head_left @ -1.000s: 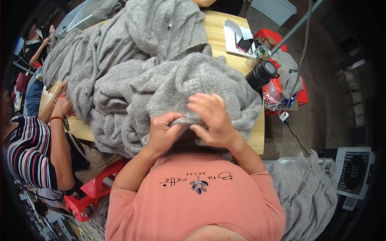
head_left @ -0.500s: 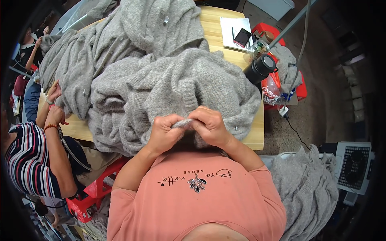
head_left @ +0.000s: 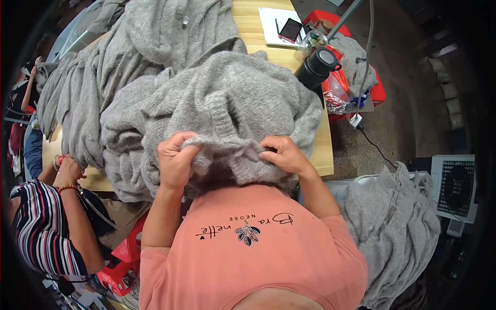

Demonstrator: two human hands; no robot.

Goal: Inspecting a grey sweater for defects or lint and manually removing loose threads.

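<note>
A grey knitted garment (head_left: 248,93) lies heaped in front of me, its near part hanging at the table's front edge by my body. My left hand (head_left: 177,155) pinches a fold of its knit between thumb and fingers. Farther right, my right hand (head_left: 285,154) grips the same garment, thumb and fingers closed on the fabric. Between the two hands a band of the knit is stretched out. A ribbed strip (head_left: 221,109) stands up in a fold just beyond it. The fingertips are partly sunk in the wool.
More grey knitwear (head_left: 82,98) covers the wooden table (head_left: 258,23) to the left. A black flask (head_left: 316,67), a clear jar and a phone (head_left: 290,30) on paper stand at the right. Grey knits (head_left: 392,232) fill a bin at my right. A co-worker in a striped top (head_left: 49,227) sits at left.
My hands were close together on the cloth and have moved apart, left hand leftward, right hand rightward, spreading the knit between them. The whole view has shifted slightly.
</note>
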